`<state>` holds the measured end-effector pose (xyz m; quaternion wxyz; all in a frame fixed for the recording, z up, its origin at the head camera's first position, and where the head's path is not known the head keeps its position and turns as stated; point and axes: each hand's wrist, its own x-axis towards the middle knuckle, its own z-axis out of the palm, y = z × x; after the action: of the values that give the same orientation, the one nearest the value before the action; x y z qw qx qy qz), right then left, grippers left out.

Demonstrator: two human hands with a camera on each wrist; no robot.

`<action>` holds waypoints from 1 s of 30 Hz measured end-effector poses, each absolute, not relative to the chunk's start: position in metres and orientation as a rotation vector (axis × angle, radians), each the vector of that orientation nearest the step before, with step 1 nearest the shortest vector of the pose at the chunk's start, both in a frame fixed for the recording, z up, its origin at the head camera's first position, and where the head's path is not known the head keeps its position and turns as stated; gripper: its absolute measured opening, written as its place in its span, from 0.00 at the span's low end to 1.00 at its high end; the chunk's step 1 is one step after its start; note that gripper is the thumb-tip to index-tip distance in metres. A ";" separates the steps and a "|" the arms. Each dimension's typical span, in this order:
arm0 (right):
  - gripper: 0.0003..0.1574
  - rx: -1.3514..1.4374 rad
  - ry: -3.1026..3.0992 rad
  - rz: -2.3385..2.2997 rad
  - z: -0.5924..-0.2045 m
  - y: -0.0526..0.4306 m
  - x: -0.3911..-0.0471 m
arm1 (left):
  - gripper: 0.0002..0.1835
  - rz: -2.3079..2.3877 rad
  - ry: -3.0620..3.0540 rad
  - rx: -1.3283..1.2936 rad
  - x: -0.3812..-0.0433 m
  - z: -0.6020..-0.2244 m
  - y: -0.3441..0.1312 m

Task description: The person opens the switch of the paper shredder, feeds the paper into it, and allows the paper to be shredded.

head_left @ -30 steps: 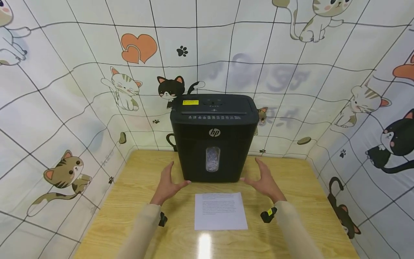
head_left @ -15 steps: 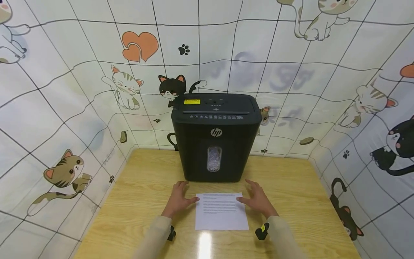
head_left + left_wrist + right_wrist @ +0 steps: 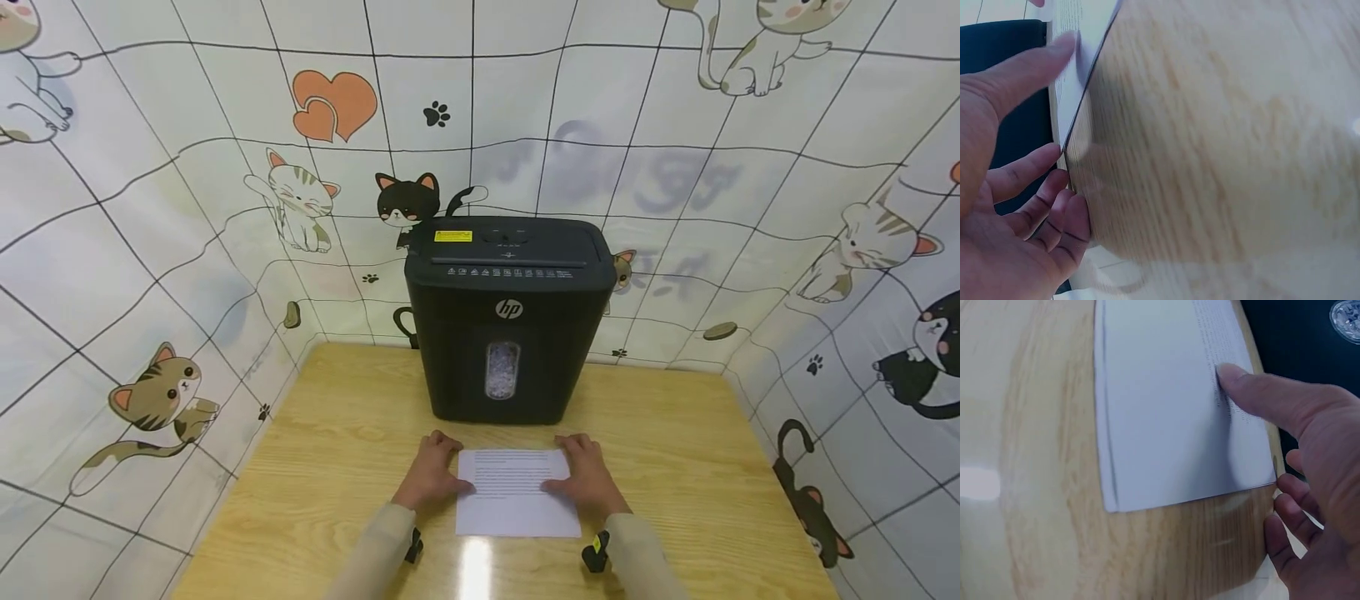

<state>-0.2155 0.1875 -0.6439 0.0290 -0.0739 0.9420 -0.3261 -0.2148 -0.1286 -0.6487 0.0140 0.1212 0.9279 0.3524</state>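
Note:
A printed sheet of paper (image 3: 517, 518) lies flat on the wooden table, in front of a black hp paper shredder (image 3: 457, 358). Along one long side a doubled edge shows in the right wrist view. At the sheet's left side is my left hand (image 3: 431, 475), its thumb (image 3: 1029, 72) reaching over the print and its index fingertip right at the far corner. My right hand (image 3: 587, 477) mirrors it on the other side: the thumb (image 3: 1272, 394) lies over the text, while the bent fingers are beside the corner. On both hands, thumb and fingers stand well apart.
The shredder's front window (image 3: 502, 371) shows white paper shreds inside. A feed slot (image 3: 508, 262) runs across its top. Cat-patterned cloth (image 3: 337, 179) hangs behind and at both sides of the table (image 3: 337, 400).
Both hands have come back from the shredder's lower sides to the paper's two sides, with the thumbs moving in over it. The paper and shredder have stayed in place.

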 end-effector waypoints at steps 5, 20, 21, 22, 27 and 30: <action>0.51 -0.226 2.927 -0.978 -0.649 0.188 -0.215 | 0.40 1.013 2.922 0.371 -0.214 -0.646 -0.126; 0.44 -0.138 2.950 -1.100 -0.654 0.186 -0.205 | 0.38 1.076 2.911 0.305 -0.214 -0.646 -0.122; 0.45 -0.131 2.949 -1.109 -0.654 0.186 -0.204 | 0.38 1.078 2.916 0.299 -0.213 -0.647 -0.123; 0.45 -0.125 2.948 -1.107 -0.654 0.185 -0.204 | 0.38 1.080 2.920 0.294 -0.212 -0.648 -0.123; 0.45 -0.098 2.940 -1.109 -0.653 0.185 -0.204 | 0.36 1.117 2.940 0.301 -0.211 -0.651 -0.122; 0.47 -0.074 2.944 -1.086 -0.654 0.187 -0.205 | 0.33 1.105 2.955 0.331 -0.211 -0.652 -0.120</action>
<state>-0.2046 0.1866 -0.6539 0.0013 -0.0234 0.9380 -0.3460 -0.2109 -0.1198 -0.6521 -0.0154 0.1044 0.9315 0.3482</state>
